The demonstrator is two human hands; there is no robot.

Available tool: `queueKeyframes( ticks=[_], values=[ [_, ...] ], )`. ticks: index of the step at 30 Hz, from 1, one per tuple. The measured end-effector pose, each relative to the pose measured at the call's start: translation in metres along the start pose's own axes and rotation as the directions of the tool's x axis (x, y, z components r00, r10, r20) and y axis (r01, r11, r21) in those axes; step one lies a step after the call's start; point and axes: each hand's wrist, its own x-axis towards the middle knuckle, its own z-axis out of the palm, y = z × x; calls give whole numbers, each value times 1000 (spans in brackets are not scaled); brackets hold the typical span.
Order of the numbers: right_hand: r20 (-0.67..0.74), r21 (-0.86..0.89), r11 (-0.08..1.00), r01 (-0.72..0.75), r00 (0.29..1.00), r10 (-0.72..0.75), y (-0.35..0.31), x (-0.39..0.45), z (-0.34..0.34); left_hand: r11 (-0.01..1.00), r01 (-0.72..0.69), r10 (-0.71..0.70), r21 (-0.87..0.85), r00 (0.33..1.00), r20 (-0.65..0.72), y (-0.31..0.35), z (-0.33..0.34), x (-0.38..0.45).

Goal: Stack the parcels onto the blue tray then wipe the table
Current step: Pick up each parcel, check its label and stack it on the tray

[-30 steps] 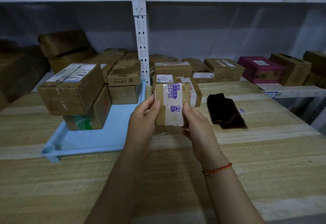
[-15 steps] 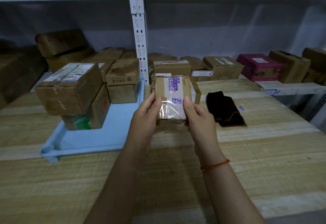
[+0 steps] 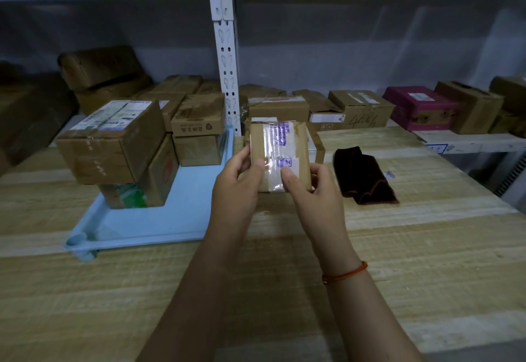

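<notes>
While several parcels (image 3: 113,139) sit on the tray (image 3: 148,222), both hands' fingers (image 3: 250,159) clasp another parcel (image 3: 280,153); wiping the desk (image 3: 427,247) remains.

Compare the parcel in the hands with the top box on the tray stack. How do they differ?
The held parcel is small and flat, gripped upright above the table by the left hand and right hand; the top box is larger, deeper, resting on another box on the blue tray. Its label is white; the parcel's print is purple. Both are taped brown cardboard.

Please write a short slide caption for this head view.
Both hands hold a taped parcel beside the blue tray.
</notes>
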Motion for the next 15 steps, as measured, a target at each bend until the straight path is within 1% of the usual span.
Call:
queueKeyframes(
  ticks=[6, 12, 15],
  values=[
    [1, -68, 997, 28, 1000, -28, 0, 0, 0, 1000, -18, 19, 25, 999, -44, -2, 1, -2],
    [-18, -181, 981, 71, 997, -76, 2, -2, 8, 997, -51, 55, 59, 996, -76, -2, 3, -4],
    [-12, -191, 978, 86, 996, -90, 3, -2, 8, 993, -72, 80, 92, 993, -86, 0, 2, -5]
  ],
)
